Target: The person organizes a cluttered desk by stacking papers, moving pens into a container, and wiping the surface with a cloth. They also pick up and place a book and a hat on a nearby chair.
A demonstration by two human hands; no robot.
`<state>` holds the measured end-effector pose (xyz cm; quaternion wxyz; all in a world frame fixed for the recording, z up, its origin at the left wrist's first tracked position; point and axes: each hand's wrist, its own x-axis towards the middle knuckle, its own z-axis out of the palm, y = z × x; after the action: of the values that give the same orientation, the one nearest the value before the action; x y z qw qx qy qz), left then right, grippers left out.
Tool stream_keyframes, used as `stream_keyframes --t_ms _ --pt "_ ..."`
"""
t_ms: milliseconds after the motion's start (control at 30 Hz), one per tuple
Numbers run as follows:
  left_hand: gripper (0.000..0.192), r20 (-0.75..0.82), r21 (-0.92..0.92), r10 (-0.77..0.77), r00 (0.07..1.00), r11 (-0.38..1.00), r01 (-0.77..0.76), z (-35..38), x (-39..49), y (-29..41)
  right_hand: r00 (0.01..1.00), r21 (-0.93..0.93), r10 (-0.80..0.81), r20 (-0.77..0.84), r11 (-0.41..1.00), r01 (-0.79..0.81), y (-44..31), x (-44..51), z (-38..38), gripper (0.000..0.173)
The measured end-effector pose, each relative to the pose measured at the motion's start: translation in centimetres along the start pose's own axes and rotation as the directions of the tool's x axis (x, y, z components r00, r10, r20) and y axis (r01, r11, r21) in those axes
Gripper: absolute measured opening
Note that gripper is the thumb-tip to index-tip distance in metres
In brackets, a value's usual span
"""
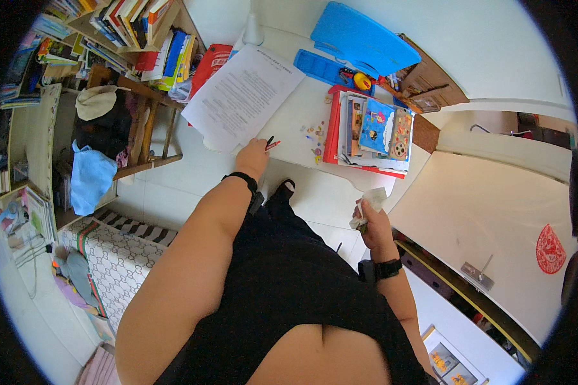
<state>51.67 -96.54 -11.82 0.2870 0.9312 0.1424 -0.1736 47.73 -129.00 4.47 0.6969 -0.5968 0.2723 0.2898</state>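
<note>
At the front edge of a white desk [289, 127], my left hand [252, 158] grips pens [273, 145]; a red end and a black end poke out past the fingers. Right beside it lies a large printed sheet of paper [245, 94], partly over the desk edge. A crumpled white tissue [374, 198] is bunched in my right hand [377, 226], held in the air off the desk's right front corner. Something small and greenish shows under the tissue, too hidden to name. Small colourful stickers or trinkets [317, 139] are scattered on the desk.
A red folder [334, 130] carries stacked booklets and a patterned phone case [401, 134]. Behind it stands an open blue case [366, 38]. Bookshelves [125, 29] and a wooden chair [147, 125] with cloths are at the left. A door [481, 231] stands at the right.
</note>
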Motion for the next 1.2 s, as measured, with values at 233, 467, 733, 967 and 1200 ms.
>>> stream_keyframes --t_ms 233,467,733,967,1200 --pt "0.017 0.053 0.105 0.026 0.998 0.994 -0.031 -0.1 1.2 0.2 0.993 0.045 0.021 -0.114 0.999 -0.016 0.0 -2.0 -0.6 0.024" --pt "0.018 -0.008 -0.084 0.038 0.999 0.996 -0.038 -0.1 4.8 3.2 0.992 0.113 -0.055 -0.11 0.991 0.067 0.6 -2.2 -1.6 0.024" --pt "0.016 -0.131 -0.707 -0.19 0.973 0.706 0.043 -1.5 17.9 11.2 0.954 0.124 -0.048 -0.297 0.988 0.088 1.9 -4.3 -5.2 0.022" --pt "0.02 -0.008 -0.897 -0.128 0.992 0.439 0.049 -3.4 16.5 12.0 0.938 0.177 -0.026 -0.346 0.98 0.093 1.6 -6.3 -7.6 0.025" --pt "0.021 0.322 -0.93 -0.2 0.925 0.113 0.349 -11.3 2.2 3.3 0.973 0.155 -0.11 -0.205 0.977 0.143 -2.0 -2.9 -8.0 0.022"
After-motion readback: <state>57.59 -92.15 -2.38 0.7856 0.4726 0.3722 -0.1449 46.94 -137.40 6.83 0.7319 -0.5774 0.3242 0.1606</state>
